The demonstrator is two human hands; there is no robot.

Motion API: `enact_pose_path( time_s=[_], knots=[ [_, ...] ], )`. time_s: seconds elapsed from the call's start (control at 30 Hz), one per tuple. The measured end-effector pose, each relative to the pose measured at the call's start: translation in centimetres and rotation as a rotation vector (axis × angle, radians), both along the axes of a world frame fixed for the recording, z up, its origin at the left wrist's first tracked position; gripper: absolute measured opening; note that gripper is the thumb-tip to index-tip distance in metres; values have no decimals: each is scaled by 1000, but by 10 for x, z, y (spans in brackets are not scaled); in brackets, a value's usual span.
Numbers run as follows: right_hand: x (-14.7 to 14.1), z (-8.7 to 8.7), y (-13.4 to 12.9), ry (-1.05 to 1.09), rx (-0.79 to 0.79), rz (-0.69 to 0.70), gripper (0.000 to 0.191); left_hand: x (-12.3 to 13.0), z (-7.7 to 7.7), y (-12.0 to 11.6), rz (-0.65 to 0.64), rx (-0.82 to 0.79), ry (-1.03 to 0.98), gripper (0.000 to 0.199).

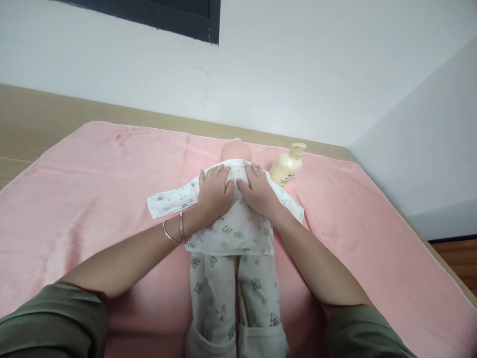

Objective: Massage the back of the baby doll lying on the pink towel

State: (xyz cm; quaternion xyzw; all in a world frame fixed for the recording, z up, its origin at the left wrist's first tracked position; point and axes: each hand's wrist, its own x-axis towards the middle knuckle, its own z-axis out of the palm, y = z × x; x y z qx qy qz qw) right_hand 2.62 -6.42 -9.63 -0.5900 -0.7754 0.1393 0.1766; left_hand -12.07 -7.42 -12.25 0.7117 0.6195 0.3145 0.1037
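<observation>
A baby doll [237, 150] in white printed pyjamas lies stretched out, the smooth bald back of its head at the far end. My left hand [214, 190] rests flat on the left of the upper part of its pyjama top [234, 236], fingers spread. On the right side of the same top lies my right hand [260, 191], also with its fingers apart; the two thumbs nearly meet at the middle. Printed trousers [257, 286] cover the doll's legs, which point towards me. A silver bangle [182, 227] circles my left wrist.
A pale yellow pump bottle [286, 166] stands tilted in view beside the doll's right sleeve. Under everything spreads a pink blanket [100, 199] on a wooden surface [22, 114]. A white wall [298, 74] rises behind, with a dark frame [179, 20] at the top.
</observation>
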Motion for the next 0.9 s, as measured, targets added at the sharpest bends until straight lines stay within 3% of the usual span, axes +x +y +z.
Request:
enact_pose_path(
  time_s=[0.1,0.5,0.7,0.8,0.9],
  knots=[
    [3,-2,7,-3,-22,-46,74,1,0,-1,-7,3,-13,52],
    [-7,-3,-12,-140,130,-73,62,1,1,-1,12,27,-11,49],
    [-14,-2,-28,-128,251,82,57,-3,-1,5,-56,107,22,44],
    [-10,-5,-17,-52,220,187,57,-4,-1,6,-79,138,35,43],
    [-2,-5,2,-3,109,151,59,-3,-4,4,-73,162,31,46]
  ],
)
